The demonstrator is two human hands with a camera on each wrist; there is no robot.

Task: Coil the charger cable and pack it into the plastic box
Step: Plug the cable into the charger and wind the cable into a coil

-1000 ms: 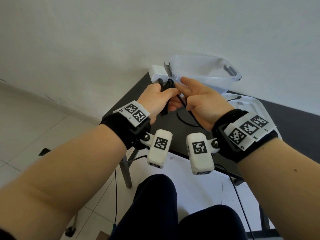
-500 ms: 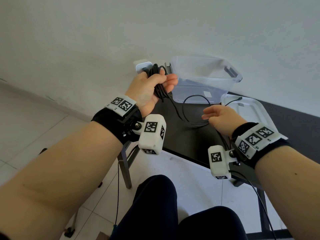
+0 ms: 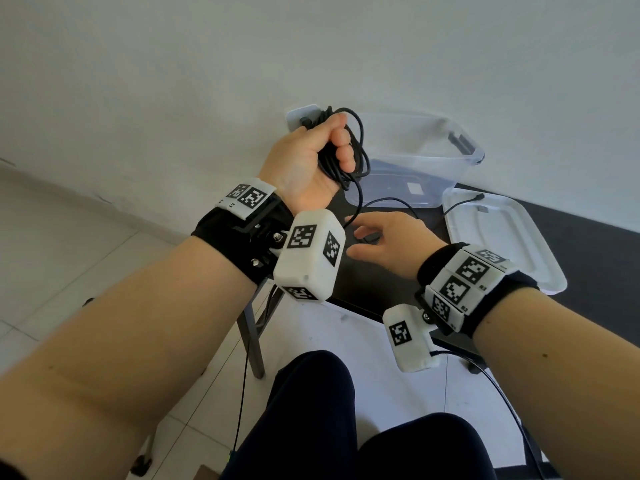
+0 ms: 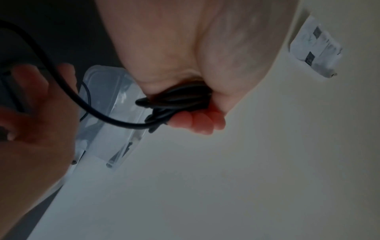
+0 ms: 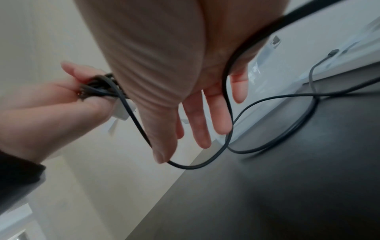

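Left hand (image 3: 311, 161) raised, fist clenched round coiled charger cable (image 3: 349, 161) with white adapter (image 3: 300, 116) at 12 o'clock of fist. Right hand (image 3: 388, 240) at 5 o'clock of left, fingers straight and relaxed, loose cable strand draped across them. Plastic box (image 3: 426, 140) at 3 o'clock of coil, on black table (image 3: 588, 244); lid (image 3: 498, 237) beside box, cable tip on it.

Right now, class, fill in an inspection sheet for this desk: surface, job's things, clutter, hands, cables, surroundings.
Surface: black table, mostly bare.
Job's things: cable partly coiled, tail trailing onto the table; charger block behind the fist; clear box open, nothing seen inside; lid beside it.
Clutter: nothing seen.
Hands: left hand grips the coil; right hand open, cable running across its fingers.
Cables: plug end lies on the lid.
Surroundings: white wall, tiled floor.
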